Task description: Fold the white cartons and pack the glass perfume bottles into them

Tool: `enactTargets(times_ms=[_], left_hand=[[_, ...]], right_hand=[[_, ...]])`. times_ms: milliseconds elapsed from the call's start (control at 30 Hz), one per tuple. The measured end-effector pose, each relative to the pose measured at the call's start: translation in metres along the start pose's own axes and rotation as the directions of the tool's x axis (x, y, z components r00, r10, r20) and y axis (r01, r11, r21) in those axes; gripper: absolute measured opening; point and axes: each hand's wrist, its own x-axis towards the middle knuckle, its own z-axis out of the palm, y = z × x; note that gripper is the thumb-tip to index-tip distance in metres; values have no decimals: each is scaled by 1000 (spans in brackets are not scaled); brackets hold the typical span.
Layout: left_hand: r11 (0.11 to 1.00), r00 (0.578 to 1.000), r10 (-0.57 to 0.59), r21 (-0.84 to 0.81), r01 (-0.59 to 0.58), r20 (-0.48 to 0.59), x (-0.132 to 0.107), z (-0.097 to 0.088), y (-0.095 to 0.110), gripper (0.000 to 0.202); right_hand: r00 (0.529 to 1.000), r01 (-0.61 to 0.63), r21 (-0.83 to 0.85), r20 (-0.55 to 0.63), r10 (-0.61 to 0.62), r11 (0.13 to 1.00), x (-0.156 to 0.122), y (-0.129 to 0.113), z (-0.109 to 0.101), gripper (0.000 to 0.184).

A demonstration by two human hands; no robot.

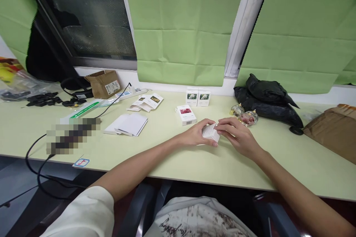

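Observation:
A small white cardboard box [210,132] with fine print is held above the table in front of me. My left hand [196,133] wraps round its left side, thumb along the near edge. My right hand [236,133] has its fingertips bent together on the box's right end, at what looks like a flap. Just beyond lies a flat box with a red flower picture [186,114]. Two boxes with white flower pictures [197,97] stand side by side farther back. Two clear ornaments with gold trim [248,118] rest past my right hand.
Flattened cartons with yellow flower pictures [151,102] and white folded cartons [130,124] lie to the left. Near them are a blurred dark object, black cables [35,139] and an open brown box [104,84]. Black bags [267,98] and a cardboard box [332,129] are at the right.

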Motion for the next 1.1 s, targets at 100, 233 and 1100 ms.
enactTargets(times_ms=[100,233,1100], left_hand=[[1000,1000,1,-7,-1,2,1,-2,-5,84],[999,1000,20,-39,-20,-2,0,-4,-7,80],[853,787,206,501,147,-581,0,-51,-23,33]], right_hand=[[997,76,-45,-1,-76,996,-3,-4,4,27],[991,108,-53,-74,-112,993,-10,-12,13,39],[983,-104,-267,118,140,958,69,76,36,26]])
